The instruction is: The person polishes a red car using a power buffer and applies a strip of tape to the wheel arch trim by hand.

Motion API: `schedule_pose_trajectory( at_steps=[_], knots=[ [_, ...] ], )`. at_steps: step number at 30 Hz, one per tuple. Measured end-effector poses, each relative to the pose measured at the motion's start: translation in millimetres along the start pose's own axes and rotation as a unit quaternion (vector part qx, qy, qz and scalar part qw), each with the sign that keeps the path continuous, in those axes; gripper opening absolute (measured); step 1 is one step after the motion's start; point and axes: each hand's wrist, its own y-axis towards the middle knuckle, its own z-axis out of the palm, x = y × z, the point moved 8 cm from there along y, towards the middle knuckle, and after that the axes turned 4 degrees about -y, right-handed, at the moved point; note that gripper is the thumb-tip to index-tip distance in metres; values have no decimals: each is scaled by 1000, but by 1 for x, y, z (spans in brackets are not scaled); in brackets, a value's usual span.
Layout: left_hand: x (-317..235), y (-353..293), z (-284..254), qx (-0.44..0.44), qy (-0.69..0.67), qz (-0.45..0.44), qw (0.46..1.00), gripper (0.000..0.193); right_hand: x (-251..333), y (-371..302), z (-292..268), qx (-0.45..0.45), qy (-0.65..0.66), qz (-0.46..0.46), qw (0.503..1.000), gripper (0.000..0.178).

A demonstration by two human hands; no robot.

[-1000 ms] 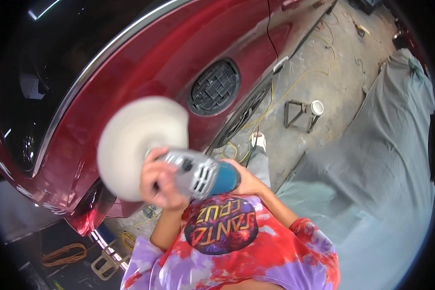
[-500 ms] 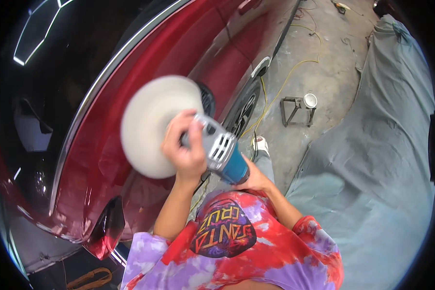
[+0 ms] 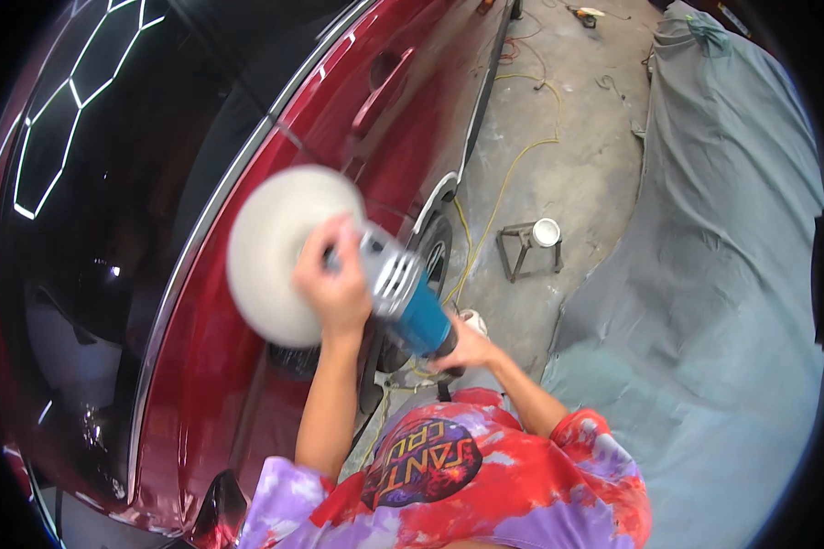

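A blue and grey car polisher [image 3: 403, 297] with a large round whitish pad [image 3: 279, 261] is between my two hands. My left hand [image 3: 334, 284] is wrapped round the front of it, close behind the pad, and slightly blurred. The dark rear end of the polisher is gripped by my right hand [image 3: 471, 348]. The pad is tilted up on edge beside the glossy red car [image 3: 220, 366]; whether it touches the paint I cannot tell. The car's door handle [image 3: 382, 94] lies beyond the pad.
A grey cloth cover [image 3: 687, 302] drapes over something along the right. On the concrete floor stand a small metal stand [image 3: 515, 256] and a white cup [image 3: 547, 232] on it. A yellow cord [image 3: 501, 197] runs past the car's wheel [image 3: 435, 256]. The side mirror [image 3: 220, 512] sticks out at lower left.
My view has shifted along the car, so the stand, cover and door panel sit further left. The polisher, still in both hands, appears slightly left and lower.
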Motion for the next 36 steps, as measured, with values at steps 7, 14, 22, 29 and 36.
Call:
schedule_pose_trajectory(
  at_steps=[7, 14, 22, 29, 36],
  knots=[
    [-31, -92, -115, -151, -31, 78, 985, 22, 81, -12, 36, 144, 52, -80, 985, 94],
    [-20, -16, -46, -112, -34, 35, 993, 22, 92, 8, -33, 44, -3, -103, 994, 101],
    [-50, 61, 24, -9, -58, 39, 998, 26, 108, 3, -33, 16, 134, -28, 990, 96],
    [-51, -50, -111, -92, -78, 67, 990, 14, 65, -44, 79, 32, 9, -32, 999, 102],
    [-53, -186, -264, -133, -59, 64, 987, 11, 75, -92, 205, 160, 34, -39, 986, 101]
  ],
)
